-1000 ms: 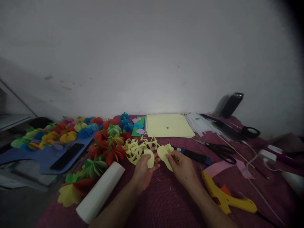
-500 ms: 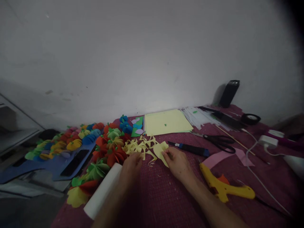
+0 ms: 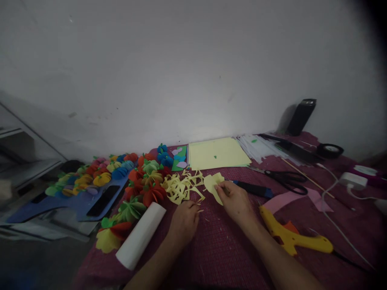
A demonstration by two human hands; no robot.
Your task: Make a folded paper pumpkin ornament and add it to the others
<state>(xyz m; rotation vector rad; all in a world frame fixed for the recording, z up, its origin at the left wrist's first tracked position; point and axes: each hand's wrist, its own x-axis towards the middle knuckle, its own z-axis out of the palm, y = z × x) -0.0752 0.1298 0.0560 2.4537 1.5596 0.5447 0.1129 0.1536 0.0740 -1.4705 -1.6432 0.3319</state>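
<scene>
My right hand (image 3: 237, 203) pinches a pale yellow paper cutout (image 3: 214, 183) with rounded edges, held just above the cloth. Left of it, my left hand (image 3: 184, 220) rests low over the maroon cloth with fingers curled together. Small paper slivers show at its fingertips; whatever the fingers hold is too small or hidden to name. Beyond my left hand lies a tangled heap of yellow paper scraps (image 3: 178, 188). A blue and black utility knife (image 3: 254, 189) lies behind my right hand, partly covered by it.
A white roll (image 3: 140, 235) lies beside my left forearm, near colourful paper pumpkins (image 3: 154, 193). Yellow sheets (image 3: 217, 155) lie against the wall. On the right are black scissors (image 3: 286, 177), a pink strip (image 3: 284, 201), a yellow glue gun (image 3: 293, 237) and a white cable (image 3: 332, 229).
My left hand has moved right and nearer to me, away from the scrap heap's left side. My right hand still pinches the yellow cutout. The view has shifted slightly.
</scene>
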